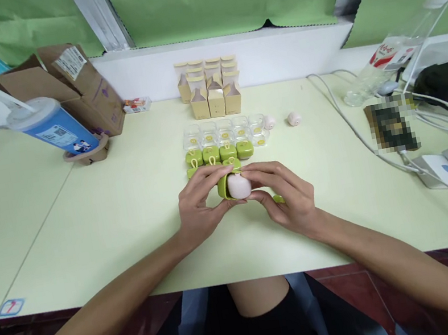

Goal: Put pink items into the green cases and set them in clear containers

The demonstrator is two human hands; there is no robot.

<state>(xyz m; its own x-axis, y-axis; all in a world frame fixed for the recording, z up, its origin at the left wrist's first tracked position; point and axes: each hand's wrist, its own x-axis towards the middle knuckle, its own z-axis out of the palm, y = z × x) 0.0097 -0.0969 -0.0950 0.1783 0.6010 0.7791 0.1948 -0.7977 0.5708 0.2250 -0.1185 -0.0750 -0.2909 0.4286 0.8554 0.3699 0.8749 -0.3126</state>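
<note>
From above and behind the person's forearms, both hands meet at the middle of the pale yellow-green surface [85, 215], just short of its near edge. The left hand [196, 207] curls around a small green silicone cover [223, 186], thumb underneath and fingers over the top, gripping it; the right hand [287, 196] pinches in from the other side, its fingertips on a smooth, rounded, pale pink case [239, 186] that sits half inside the cover's open mouth. The pink case bulges out toward the right hand, so the pair's long axis runs left to right between the two hands, and both are equally close to it. A scrap of green shows under the right palm; I cannot tell what it is. Just beyond the hands lie rows of more glossy green covers [219, 154], then clear plastic boxes [224, 131], then small tan cartons [215, 99] stacked against the white wall ledge. Two loose pink cases [294, 118] rest right of the clear boxes. A blue drink cup [52, 125] and an open cardboard box [79, 83] stand far left; white cables [356, 132] trail along the right.
</note>
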